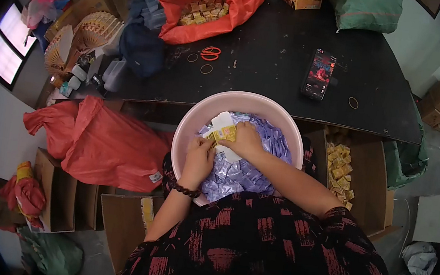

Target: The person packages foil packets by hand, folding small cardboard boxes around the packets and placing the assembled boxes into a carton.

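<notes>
A pink basin (296, 130) holds many small purple packets (248, 176). Over the packets, my left hand (199, 159) and my right hand (247, 141) pinch a small yellow and white carton (227, 133) between them, the left at its lower left edge, the right at its right side. White card flaps stick out above and below the yellow part. A beaded bracelet circles my left wrist. Whether a packet is inside the carton cannot be made out.
A black table (273, 61) carries a phone (320, 74), red scissors (210, 53), rubber bands and an open red bag (208, 12) of small boxes. Right of the basin, a cardboard box (371, 178) holds more yellow boxes. A red bag (112, 146) lies left.
</notes>
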`<state>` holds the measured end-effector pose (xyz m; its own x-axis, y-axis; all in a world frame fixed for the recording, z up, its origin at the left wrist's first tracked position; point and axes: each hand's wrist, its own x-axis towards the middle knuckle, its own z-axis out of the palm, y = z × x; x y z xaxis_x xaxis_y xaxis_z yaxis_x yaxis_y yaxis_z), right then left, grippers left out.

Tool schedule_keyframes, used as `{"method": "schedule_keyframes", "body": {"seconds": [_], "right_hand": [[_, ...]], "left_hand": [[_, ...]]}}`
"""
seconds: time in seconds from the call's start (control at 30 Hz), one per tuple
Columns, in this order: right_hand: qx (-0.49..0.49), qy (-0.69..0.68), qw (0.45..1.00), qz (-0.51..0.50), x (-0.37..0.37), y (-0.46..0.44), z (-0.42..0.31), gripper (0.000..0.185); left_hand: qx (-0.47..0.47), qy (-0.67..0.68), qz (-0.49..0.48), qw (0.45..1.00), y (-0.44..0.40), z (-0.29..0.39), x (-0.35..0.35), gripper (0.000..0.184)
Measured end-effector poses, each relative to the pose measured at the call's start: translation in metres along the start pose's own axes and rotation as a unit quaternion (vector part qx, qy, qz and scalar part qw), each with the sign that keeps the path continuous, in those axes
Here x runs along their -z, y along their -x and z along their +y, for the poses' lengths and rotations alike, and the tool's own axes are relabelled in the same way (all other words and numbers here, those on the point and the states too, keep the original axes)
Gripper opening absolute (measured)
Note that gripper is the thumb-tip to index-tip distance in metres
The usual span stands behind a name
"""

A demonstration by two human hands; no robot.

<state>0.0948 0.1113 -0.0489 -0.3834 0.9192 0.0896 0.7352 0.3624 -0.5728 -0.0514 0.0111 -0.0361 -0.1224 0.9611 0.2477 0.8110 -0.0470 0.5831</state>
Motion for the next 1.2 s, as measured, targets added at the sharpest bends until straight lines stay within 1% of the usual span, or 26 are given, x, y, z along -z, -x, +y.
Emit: {"method": "schedule_keyframes", "body": {"seconds": [0.03,0.1,0.13,0.2,0.23,0.27,0.3,0.33,0.37,0.4,0.43,0.47,0.5,0.53,0.57,0.6,0.63,0.7,0.73,0.8,0.83,0.9,0.93,1.0,1.13,1.2], "right_hand": [[-0.002,-0.002,1.000,0.001,-0.002,-0.003,0.002,0.049],[-0.093,-0.136,0.984,-0.064,0.000,-0.010,0.008,0.040],[-0.095,-0.134,0.985,-0.060,0.002,-0.009,0.008,0.040],[-0.054,-0.137,0.989,0.019,0.006,-0.001,0.006,0.029],[0.014,-0.187,0.976,0.112,-0.001,-0.001,0.008,0.021],[0.008,-0.182,0.976,0.120,-0.005,-0.002,0.014,0.021],[-0.006,-0.238,0.967,0.097,0.003,0.000,0.011,0.020],[-0.018,-0.294,0.953,0.073,0.007,0.000,0.008,0.019],[-0.024,-0.291,0.954,0.072,-0.003,-0.003,0.015,0.016],[-0.029,-0.291,0.953,0.079,-0.004,-0.003,0.017,0.016],[0.048,-0.183,0.966,0.177,-0.006,-0.003,0.020,0.015],[0.125,-0.069,0.952,0.270,-0.007,-0.004,0.022,0.013],[0.123,-0.068,0.951,0.275,-0.003,-0.002,0.019,0.013],[0.104,-0.154,0.956,0.225,0.006,0.003,0.011,0.013],[0.084,-0.240,0.952,0.173,0.015,0.009,0.004,0.012],[0.084,-0.292,0.942,0.143,0.022,0.017,-0.003,0.015],[0.082,-0.292,0.942,0.144,0.022,0.023,-0.004,0.015],[0.017,-0.353,0.923,0.151,0.020,0.032,-0.008,0.024],[0.015,-0.353,0.923,0.153,0.023,0.036,-0.009,0.024],[-0.008,-0.365,0.930,0.049,0.035,0.046,-0.011,0.033],[-0.008,-0.365,0.930,0.049,0.038,0.052,-0.013,0.033],[0.079,-0.333,0.937,0.063,0.045,0.061,-0.014,0.041],[0.079,-0.333,0.938,0.061,0.051,0.062,-0.011,0.041],[0.084,-0.400,0.912,-0.043,0.062,0.061,0.000,0.044],[0.105,-0.451,0.886,-0.018,0.064,0.064,0.021,0.047],[0.108,-0.504,0.857,0.002,0.068,0.066,0.024,0.050]], "left_hand": [[-0.007,0.002,-0.017,1.000,-0.001,0.000,-0.002,0.029],[-0.006,-0.009,-0.017,1.000,0.000,0.000,-0.005,0.029],[-0.005,-0.018,-0.016,1.000,0.000,0.002,-0.007,0.029],[0.002,-0.015,-0.005,1.000,-0.001,0.008,-0.004,0.030],[0.015,-0.014,0.007,1.000,-0.003,0.010,-0.004,0.032],[-0.004,-0.004,0.036,0.999,-0.003,0.009,-0.006,0.033],[-0.011,0.001,0.031,0.999,-0.004,0.007,-0.008,0.033],[0.023,0.044,0.022,0.999,-0.005,0.005,-0.011,0.033],[0.058,0.085,0.012,0.995,-0.005,0.003,-0.012,0.033],[0.055,0.100,0.018,0.993,-0.005,0.002,-0.013,0.033],[0.049,0.100,0.014,0.994,-0.005,0.002,-0.013,0.033],[0.031,0.061,0.040,0.997,-0.004,0.002,-0.013,0.032],[0.012,0.022,0.068,0.997,-0.003,0.003,-0.013,0.031],[0.007,0.022,0.068,0.997,-0.003,0.003,-0.014,0.031],[0.054,0.132,0.059,0.988,-0.002,0.004,-0.015,0.030],[0.103,0.239,0.047,0.964,-0.002,0.008,-0.015,0.030],[0.102,0.240,0.044,0.964,-0.002,0.014,-0.016,0.030],[0.140,0.364,0.085,0.917,0.002,0.032,-0.019,0.032],[0.139,0.364,0.083,0.917,0.001,0.041,-0.018,0.032],[0.139,0.431,0.068,0.889,-0.003,0.055,-0.017,0.034],[0.139,0.431,0.067,0.889,-0.003,0.054,-0.022,0.034],[0.138,0.504,0.039,0.852,-0.003,0.051,-0.033,0.035],[0.139,0.505,0.040,0.851,-0.003,0.052,-0.033,0.035],[0.112,0.552,0.016,0.826,-0.006,0.061,-0.027,0.039],[0.115,0.551,-0.031,0.826,-0.003,0.057,-0.020,0.045],[0.089,0.559,-0.047,0.823,-0.001,0.067,-0.017,0.046]]}}
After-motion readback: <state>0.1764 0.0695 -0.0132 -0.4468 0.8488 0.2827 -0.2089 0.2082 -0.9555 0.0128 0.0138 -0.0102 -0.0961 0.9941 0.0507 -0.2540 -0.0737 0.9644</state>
